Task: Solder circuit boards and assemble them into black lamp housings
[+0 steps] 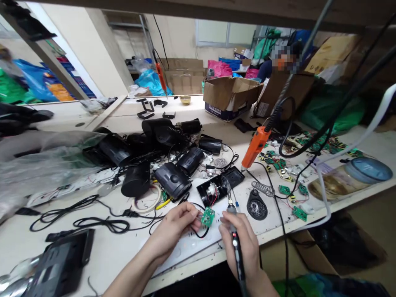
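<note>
A small green circuit board (208, 216) is pinched at its left edge by my left hand (181, 218). Red wires run from it up to an opened black housing (213, 189) with a small motor inside. My right hand (243, 237) grips a soldering iron (236, 247), its tip pointing up and away near the housing, apart from the board. A black cable (198, 235) loops below the board. Just right of the iron stands a soldering stand (256, 206) with a coiled spring holder (262, 188) and a dish of wire wool.
Several black housings (171, 179) and tangled cables (99, 218) crowd the left. An orange electric screwdriver (256, 146) hangs on a spring. Loose green boards (284, 189) and a clear plastic jar (346, 181) lie right. Behind, beyond a cardboard box (230, 97), sits another person (267, 70).
</note>
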The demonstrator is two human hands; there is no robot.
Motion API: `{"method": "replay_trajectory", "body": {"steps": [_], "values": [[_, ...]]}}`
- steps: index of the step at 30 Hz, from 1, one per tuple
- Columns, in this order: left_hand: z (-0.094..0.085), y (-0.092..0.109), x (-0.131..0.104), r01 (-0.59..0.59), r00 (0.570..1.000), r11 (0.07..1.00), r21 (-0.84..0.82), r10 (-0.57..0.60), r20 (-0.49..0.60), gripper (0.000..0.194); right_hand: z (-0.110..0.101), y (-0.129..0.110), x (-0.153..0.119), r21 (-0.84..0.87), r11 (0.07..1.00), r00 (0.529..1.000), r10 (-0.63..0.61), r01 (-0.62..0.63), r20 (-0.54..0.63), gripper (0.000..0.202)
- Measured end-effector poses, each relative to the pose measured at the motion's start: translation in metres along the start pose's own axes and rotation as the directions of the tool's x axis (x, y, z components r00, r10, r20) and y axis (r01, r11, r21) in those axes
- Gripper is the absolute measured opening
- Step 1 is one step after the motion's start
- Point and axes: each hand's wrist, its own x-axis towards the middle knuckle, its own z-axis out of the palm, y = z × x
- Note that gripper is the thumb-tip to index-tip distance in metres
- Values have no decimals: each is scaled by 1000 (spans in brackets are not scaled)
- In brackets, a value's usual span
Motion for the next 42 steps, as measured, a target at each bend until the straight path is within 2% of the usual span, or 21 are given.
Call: {"method": "replay_trajectory", "body": {"steps": [2,5,10,14,17,22,25,31,35,38,42], "values": [[3,-1,2,4,999,993,-116,1,43,41,11,-3,5,-10,1000,999,25,-26,-32,27],[6,0,6,-56,995,988,-143,67,77,40,22,-6,12,-3,996,994,86,-86,-66,25],[5,-2,12,-206,974,969,135,190,126,35,21,-1,22,9,993,991,116,-115,-65,25],[7,-13,18,-254,966,920,300,223,134,29,15,4,25,4,995,993,102,-102,-65,27],[12,-16,19,-220,973,938,269,191,132,27,13,7,25,-4,996,993,90,-90,-72,26],[19,-5,17,-158,977,973,171,129,168,25,11,9,24,17,991,989,136,-135,-59,25],[19,-1,16,-145,981,978,153,121,152,20,9,10,26,30,991,991,129,-127,-42,25],[21,-3,18,-139,985,974,180,117,126,11,5,11,29,34,997,997,69,-68,-32,26],[22,-6,20,-198,976,959,204,172,137,6,3,12,31,34,999,999,18,-17,-33,28],[23,-7,21,-212,971,959,187,186,147,10,1,13,33,38,999,1000,6,-5,-31,27],[23,-7,21,-159,980,980,121,142,138,20,-1,15,34,39,999,1000,-6,7,-23,27]]}}
